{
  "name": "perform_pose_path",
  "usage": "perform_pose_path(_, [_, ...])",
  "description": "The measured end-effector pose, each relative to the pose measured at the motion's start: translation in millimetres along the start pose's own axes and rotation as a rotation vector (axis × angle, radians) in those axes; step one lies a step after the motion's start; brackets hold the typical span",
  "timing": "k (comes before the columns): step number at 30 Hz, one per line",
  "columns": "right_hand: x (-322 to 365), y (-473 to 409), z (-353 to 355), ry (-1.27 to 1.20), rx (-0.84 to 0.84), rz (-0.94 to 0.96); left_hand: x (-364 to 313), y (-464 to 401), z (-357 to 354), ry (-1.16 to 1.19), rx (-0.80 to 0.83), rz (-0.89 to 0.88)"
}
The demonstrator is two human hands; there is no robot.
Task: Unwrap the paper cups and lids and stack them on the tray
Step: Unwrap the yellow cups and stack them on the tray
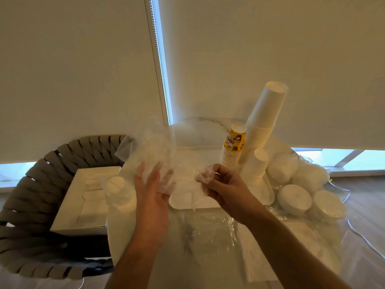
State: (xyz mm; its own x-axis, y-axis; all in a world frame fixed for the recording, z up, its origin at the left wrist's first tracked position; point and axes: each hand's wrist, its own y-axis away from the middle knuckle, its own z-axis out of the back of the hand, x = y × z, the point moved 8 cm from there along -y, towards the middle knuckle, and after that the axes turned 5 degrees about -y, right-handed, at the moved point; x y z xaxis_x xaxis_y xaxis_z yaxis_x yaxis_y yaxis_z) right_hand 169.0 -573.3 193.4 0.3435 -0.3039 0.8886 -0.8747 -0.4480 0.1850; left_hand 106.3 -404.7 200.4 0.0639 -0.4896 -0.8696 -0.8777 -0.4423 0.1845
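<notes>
Left: woven chair (pixel 31 184) holding an open white box (pixel 83 201), before drawn blinds (pixel 73 69). Centre: marble table (pixel 204 247); left hand (pixel 152 190), fingers spread, touches clear plastic wrap (pixel 154 147); right hand (pixel 223 184) pinches its other end above the white tray (pixel 268 190). Right: inverted paper cups (pixel 264 115) stacked on the tray; wrapped lids (pixel 295 199) beside it.

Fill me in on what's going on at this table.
A person is stripping clear plastic wrap from packaged cups. The right hand pinches a bit of the film, while the left hand is spread against the loose sheet. On the white tray stand upside-down stacks: tall white paper cups, yellow printed cups and a shorter white stack. Wrapped lids lie to the right, and another wrapped cup stack lies left.
</notes>
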Motion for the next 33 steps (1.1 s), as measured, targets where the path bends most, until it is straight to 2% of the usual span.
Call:
perform_pose_path(8, [33, 1, 25, 0.138, 0.064, 0.063, -30, -20, 19, -0.014, 0.069, -0.051])
perform_pose_path(12, [47, 2, 37, 0.04, -0.025, 0.16, -31, -20, 19, -0.134, 0.073, -0.037])
perform_pose_path(17, [56, 2, 51, 0.135, -0.069, 0.263, -36, -14, 14, -0.129, 0.195, -0.004])
perform_pose_path(25, [63, 5, 57, 0.242, -0.018, 0.236, -38, -11, 6, -0.276, 0.408, 0.033])
perform_pose_path(33, [65, 6, 59, 0.299, 0.071, 0.156, -39, -15, 16, -0.328, 0.389, 0.025])
